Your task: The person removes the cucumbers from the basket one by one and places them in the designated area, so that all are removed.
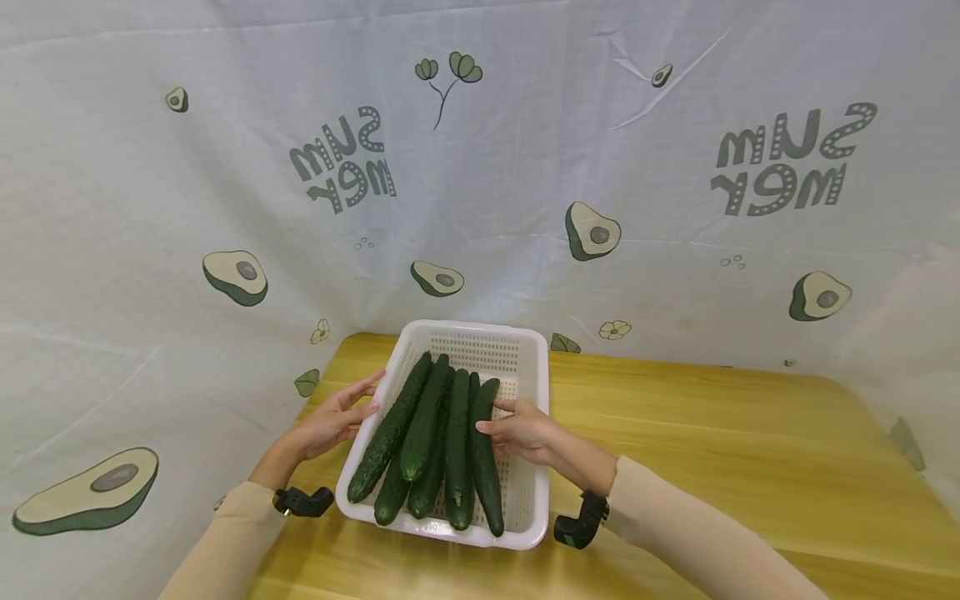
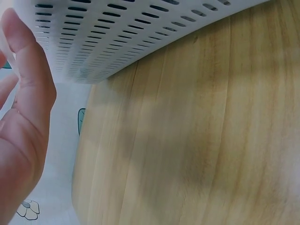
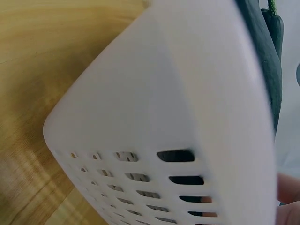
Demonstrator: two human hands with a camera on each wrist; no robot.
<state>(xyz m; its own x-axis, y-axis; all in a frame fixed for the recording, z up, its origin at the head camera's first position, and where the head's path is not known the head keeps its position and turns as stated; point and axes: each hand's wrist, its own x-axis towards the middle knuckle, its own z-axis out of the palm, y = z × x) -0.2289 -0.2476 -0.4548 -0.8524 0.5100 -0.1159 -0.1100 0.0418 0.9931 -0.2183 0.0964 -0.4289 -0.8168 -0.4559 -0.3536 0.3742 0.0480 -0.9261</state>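
Note:
A white plastic basket (image 1: 534, 500) with slotted walls holds several dark green cucumbers (image 1: 390, 429), lying lengthwise and partly stacked. My right hand (image 1: 528, 431) reaches over the right rim and grips the rightmost cucumber (image 1: 486, 475), with the thumb on its upper side; the other fingers are partly hidden. At the basket's left rim, my left hand (image 1: 333, 421) touches the outside with fairly straight fingers. The left wrist view shows that hand (image 2: 26, 103) beside the slotted wall (image 2: 103, 33). From the right wrist, basket wall (image 3: 136, 93) covers most of the work, leaving only fingertips (image 3: 287, 199) visible.
The basket stands on a yellow wood-grain table (image 1: 697, 442), near its left end. Behind and at the sides hangs a pale cloth (image 1: 495, 167) printed with avocados and lettering. Black wrist cameras (image 1: 303, 502) are strapped to both wrists, close to the basket.

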